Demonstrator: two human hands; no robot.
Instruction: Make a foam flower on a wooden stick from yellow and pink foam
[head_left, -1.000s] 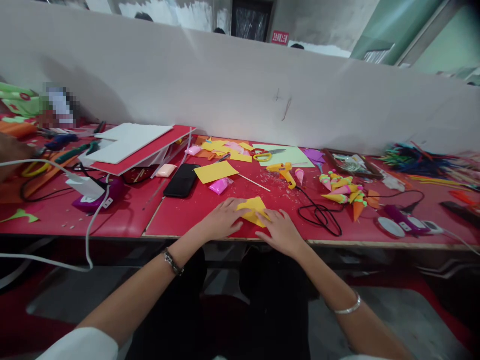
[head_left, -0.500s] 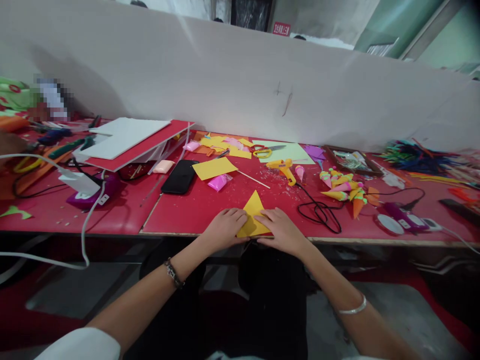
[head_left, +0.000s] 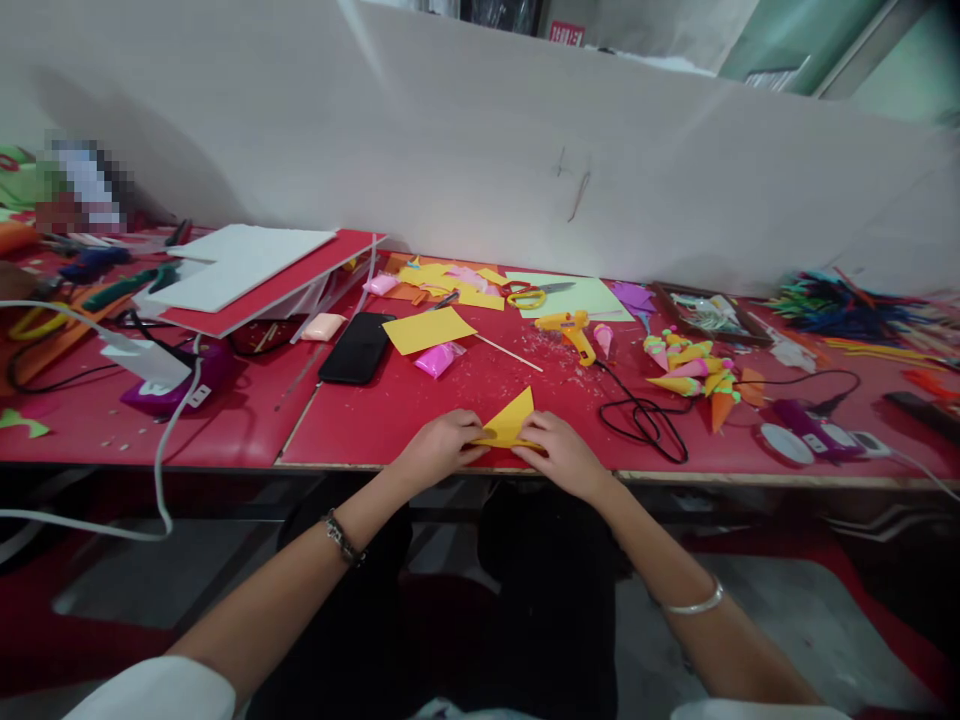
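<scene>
A piece of yellow paper (head_left: 510,418) is held between my two hands at the front edge of the red table (head_left: 367,420). One pointed corner rises toward the upper right, and the lower edge looks folded or rolled. My left hand (head_left: 445,440) pinches its left end, and my right hand (head_left: 561,452) grips the right end with fingers closed. Beyond them lie a yellow paper rectangle (head_left: 429,331), a bright pink packet (head_left: 439,359) and a thin white stick (head_left: 510,352).
A black phone (head_left: 355,348) lies to the left, a yellow glue gun (head_left: 568,331) ahead. Its black cord (head_left: 643,428) coils at the right near small paper cones (head_left: 686,366). Scissors (head_left: 529,295) rest further back. Purple power strips (head_left: 806,430) stand at both sides. A white partition (head_left: 465,150) closes off the back.
The yellow paper went from a flat upright triangle to a shape with its tip swung right and its lower edge turned up. Both hands now pinch its ends. The view shifted slightly.
</scene>
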